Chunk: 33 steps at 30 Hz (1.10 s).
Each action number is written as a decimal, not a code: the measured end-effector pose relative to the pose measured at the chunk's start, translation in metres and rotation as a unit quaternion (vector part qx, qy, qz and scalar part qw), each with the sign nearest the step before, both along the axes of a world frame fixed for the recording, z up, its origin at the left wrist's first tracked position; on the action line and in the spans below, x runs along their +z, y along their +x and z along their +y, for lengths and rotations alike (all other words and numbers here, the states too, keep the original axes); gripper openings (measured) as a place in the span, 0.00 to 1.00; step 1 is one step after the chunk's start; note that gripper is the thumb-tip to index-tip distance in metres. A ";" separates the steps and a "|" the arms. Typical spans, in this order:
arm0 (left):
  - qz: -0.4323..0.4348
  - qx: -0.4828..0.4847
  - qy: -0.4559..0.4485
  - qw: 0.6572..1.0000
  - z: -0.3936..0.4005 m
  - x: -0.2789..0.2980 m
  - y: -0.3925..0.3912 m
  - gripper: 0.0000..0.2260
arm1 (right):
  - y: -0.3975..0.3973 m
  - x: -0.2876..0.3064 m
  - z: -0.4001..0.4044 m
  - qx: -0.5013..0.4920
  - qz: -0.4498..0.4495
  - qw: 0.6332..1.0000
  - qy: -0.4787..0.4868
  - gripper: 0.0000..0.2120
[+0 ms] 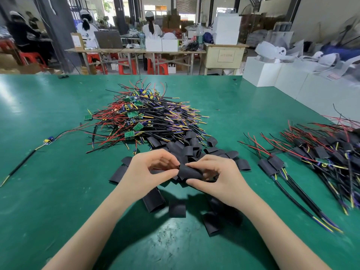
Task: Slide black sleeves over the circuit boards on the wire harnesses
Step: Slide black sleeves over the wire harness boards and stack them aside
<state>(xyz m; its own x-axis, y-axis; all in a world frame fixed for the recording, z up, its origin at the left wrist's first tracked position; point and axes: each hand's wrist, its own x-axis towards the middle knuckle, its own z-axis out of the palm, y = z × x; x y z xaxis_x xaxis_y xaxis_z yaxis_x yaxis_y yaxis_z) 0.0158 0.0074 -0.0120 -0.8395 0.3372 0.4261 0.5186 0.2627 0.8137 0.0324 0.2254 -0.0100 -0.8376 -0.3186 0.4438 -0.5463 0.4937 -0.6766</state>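
Both hands meet over a scatter of loose black sleeves [176, 208] in the middle of the green table [48, 191]. My right hand [216, 178] holds one black sleeve [188, 172] between thumb and fingers. My left hand [150, 170] pinches the sleeve's left end with thumb and forefinger. Behind them lies a big heap of unsleeved wire harnesses [148, 117] with small green circuit boards and red, black, yellow and purple wires. What sits inside the held sleeve is hidden.
To the right lies a pile of sleeved harnesses [321, 158]. A single harness [48, 141] lies apart at the left. White boxes [282, 75] line the table's far right edge. People work at benches in the background.
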 end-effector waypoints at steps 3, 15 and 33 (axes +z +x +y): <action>0.037 0.036 -0.015 0.999 -0.001 0.002 -0.001 0.08 | -0.002 0.006 0.007 -0.019 0.023 1.000 0.004 0.14; 0.072 0.184 -0.137 0.971 -0.032 -0.002 -0.015 0.07 | -0.021 0.006 0.103 -0.499 -0.099 0.827 0.240 0.09; -0.003 0.380 -0.201 0.903 -0.063 -0.030 -0.048 0.09 | -0.016 -0.021 0.016 -0.089 -0.009 0.955 0.284 0.22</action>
<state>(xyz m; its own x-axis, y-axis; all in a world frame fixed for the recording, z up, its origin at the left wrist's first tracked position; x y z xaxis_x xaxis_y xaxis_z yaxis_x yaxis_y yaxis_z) -0.0325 -0.0559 -0.0418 -0.8957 -0.2103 0.3918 0.0603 0.8155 0.5755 0.0164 0.2410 -0.0307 -0.9063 -0.3562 0.2273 -0.4113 0.8670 -0.2814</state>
